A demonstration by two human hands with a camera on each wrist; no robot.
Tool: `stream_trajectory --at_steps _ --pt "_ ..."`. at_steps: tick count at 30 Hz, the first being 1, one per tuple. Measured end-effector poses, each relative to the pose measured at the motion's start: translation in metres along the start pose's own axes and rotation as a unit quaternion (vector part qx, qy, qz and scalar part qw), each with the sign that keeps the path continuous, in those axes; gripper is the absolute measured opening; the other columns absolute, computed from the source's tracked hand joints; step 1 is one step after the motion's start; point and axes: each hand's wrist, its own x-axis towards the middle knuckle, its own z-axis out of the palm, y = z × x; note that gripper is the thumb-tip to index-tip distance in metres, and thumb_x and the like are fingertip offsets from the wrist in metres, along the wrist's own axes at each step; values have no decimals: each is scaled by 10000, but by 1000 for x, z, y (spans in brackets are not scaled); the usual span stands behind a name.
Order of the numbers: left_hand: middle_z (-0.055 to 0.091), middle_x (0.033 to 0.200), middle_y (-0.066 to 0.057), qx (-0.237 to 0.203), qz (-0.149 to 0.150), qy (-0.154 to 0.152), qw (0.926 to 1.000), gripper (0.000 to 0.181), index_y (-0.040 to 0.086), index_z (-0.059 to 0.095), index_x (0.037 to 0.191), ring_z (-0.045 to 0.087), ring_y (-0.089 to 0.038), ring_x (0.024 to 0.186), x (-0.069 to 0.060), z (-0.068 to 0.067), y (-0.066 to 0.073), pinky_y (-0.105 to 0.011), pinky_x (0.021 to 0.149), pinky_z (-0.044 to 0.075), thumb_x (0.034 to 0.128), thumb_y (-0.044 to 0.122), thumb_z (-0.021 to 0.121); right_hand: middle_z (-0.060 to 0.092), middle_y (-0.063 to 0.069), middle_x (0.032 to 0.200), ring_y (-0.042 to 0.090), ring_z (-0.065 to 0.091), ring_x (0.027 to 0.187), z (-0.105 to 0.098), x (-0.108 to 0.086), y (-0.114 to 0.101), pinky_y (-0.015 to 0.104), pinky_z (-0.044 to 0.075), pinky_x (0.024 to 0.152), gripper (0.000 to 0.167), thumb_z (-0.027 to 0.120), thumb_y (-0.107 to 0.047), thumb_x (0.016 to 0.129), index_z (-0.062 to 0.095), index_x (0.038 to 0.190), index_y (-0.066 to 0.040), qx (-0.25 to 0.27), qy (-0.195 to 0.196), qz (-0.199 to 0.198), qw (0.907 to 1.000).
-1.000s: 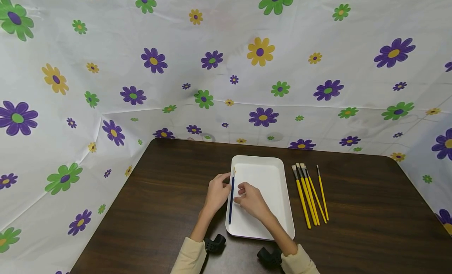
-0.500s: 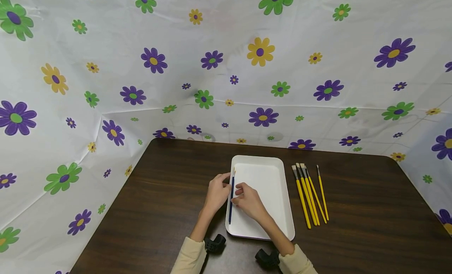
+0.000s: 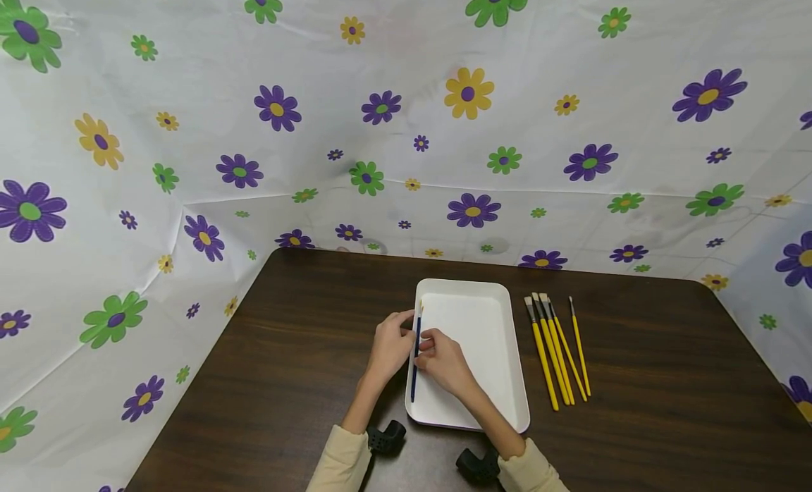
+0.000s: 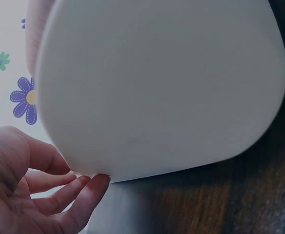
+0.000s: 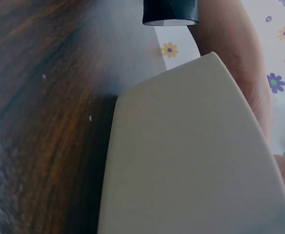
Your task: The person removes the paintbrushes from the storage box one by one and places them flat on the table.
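Note:
A white rectangular tray (image 3: pixel 476 302) lies on the dark wooden table. Along its left inner side lies a slim dark-blue paintbrush (image 3: pixel 414 388), bristles toward the far end. My left hand (image 3: pixel 390 345) is at the tray's left edge; in the left wrist view, the left hand's thumb and fingertips (image 4: pixel 101 181) pinch the rim. Over the tray, my right hand (image 3: pixel 446 364) has bent fingers close against the blue brush, and the thumb tip overlaps its handle. Whether the right hand grips the brush is unclear. The tray wall (image 5: pixel 181 146) hides those fingers in the right wrist view.
To the right of the tray several yellow-handled paintbrushes (image 3: pixel 552 358) lie side by side, with a thinner yellow paintbrush (image 3: pixel 580 354) slightly apart. A flower-print sheet (image 3: pixel 406 125) stands behind and around the brown table (image 3: pixel 666 365).
My right hand has shifted slightly left, bringing its fingertips up to the blue paintbrush. The left hand, tray and brushes stay where they were.

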Motion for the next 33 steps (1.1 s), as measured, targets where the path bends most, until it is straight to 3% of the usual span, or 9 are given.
stream_trajectory --at_steps 12,33 --pt "674 1202 -227 -12 -37 -20 10000 424 -78 675 1292 729 -324 901 -1 0 1 -425 754 603 877 -74 590 695 154 994 284 720 883 0 0 -1 389 598 742 478 747 26 783 614 1231 125 -66 28 79 9999" --pt "673 1208 -220 -39 -16 -45 10000 445 -70 676 1296 727 -307 897 -2 -1 1 -409 743 595 863 -70 576 697 151 951 258 720 822 1 0 0 344 613 683 462 737 69 779 620 1216 162 162 -134 70 9998"
